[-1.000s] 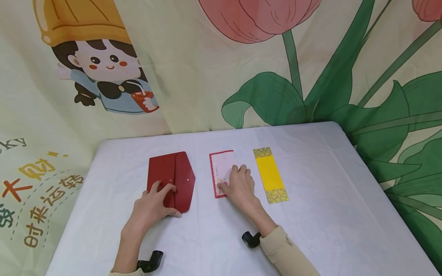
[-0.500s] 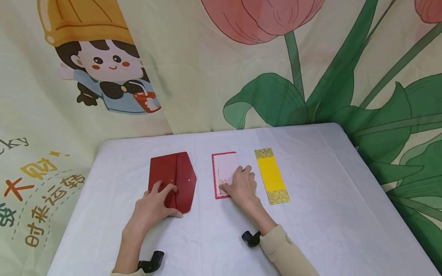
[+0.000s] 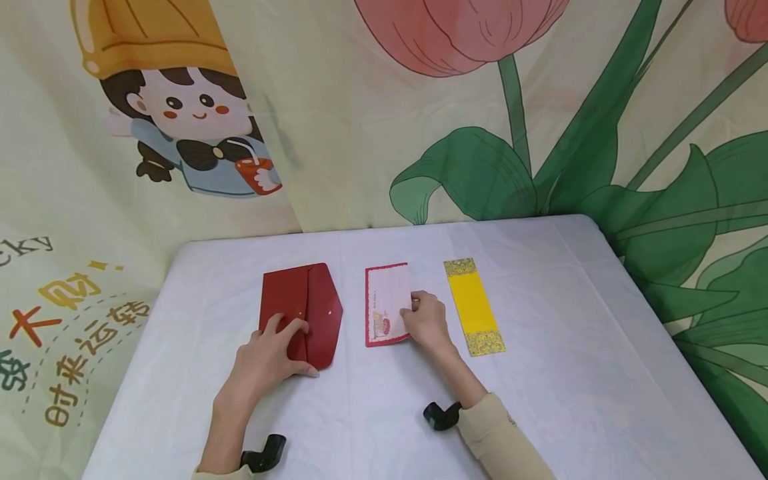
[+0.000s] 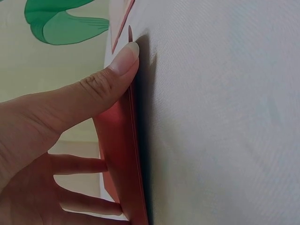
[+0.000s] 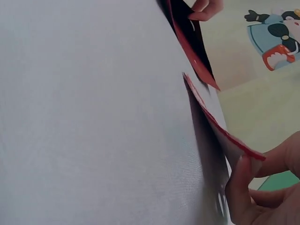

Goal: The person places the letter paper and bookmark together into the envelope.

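Note:
A red envelope (image 3: 284, 300) lies flat on the left with its pointed flap folded out to the right. My left hand (image 3: 267, 353) rests on its near part, fingers spread over the top. In the left wrist view the thumb (image 4: 124, 60) lies along the envelope's edge and the fingers look fairly straight. A pale pink card (image 3: 387, 287) with a red border lies in the middle. My right hand (image 3: 427, 320) pinches its right edge, thumb on one face and fingers on the other. That edge is bent up off the table, as the right wrist view shows of the card (image 5: 220, 129).
A yellow strip (image 3: 474, 303) with patterned gold ends lies flat just right of the right hand. White cloth covers the table (image 3: 570, 373). Behind it hangs a printed curtain (image 3: 336, 133). A black device (image 3: 443, 416) is strapped at each wrist.
The right hand has gone from resting over the card to pinching its right edge, and that edge has lifted. The left hand stays on the envelope.

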A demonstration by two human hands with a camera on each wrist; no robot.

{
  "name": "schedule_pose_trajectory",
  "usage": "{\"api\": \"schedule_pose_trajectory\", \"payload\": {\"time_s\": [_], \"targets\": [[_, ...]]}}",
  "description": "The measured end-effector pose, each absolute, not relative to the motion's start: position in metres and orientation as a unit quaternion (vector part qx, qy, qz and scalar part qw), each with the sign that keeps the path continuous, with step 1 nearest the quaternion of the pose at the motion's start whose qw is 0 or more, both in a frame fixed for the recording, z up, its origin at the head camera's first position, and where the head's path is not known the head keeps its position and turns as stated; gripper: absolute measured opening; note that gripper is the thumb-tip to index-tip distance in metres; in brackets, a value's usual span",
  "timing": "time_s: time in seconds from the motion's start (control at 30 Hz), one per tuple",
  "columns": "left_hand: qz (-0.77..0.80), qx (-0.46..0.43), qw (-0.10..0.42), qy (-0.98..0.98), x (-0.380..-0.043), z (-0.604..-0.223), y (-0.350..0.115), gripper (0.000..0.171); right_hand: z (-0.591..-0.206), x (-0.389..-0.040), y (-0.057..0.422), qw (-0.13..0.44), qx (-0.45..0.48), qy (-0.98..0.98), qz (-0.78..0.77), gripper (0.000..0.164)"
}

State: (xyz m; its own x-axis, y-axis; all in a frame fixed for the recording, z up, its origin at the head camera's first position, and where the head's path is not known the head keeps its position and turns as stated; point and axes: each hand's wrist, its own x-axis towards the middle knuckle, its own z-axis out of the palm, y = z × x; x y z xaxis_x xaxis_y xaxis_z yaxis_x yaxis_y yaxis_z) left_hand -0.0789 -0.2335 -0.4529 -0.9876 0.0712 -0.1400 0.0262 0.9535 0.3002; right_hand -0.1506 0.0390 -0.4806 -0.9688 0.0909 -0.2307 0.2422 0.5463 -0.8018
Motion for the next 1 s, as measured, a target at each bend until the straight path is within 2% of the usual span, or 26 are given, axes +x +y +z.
{"api": "schedule_pose_trajectory", "payload": {"time_s": [0.27, 0.63, 1.0], "targets": [[0.150, 0.025, 0.071, 0.986, -0.079, -0.455, -0.235, 0.077, -0.485, -0.152, 0.046, 0.108, 0.108, 0.830, -0.536, 0.033], [0.153, 0.023, 0.071, 0.985, -0.078, -0.456, -0.235, 0.080, -0.489, -0.148, 0.049, 0.144, 0.125, 0.784, -0.590, 0.030], [0.150, 0.015, 0.068, 0.986, -0.081, -0.456, -0.234, 0.083, -0.489, -0.148, 0.036, 0.135, 0.070, 0.769, -0.621, 0.030]]}}
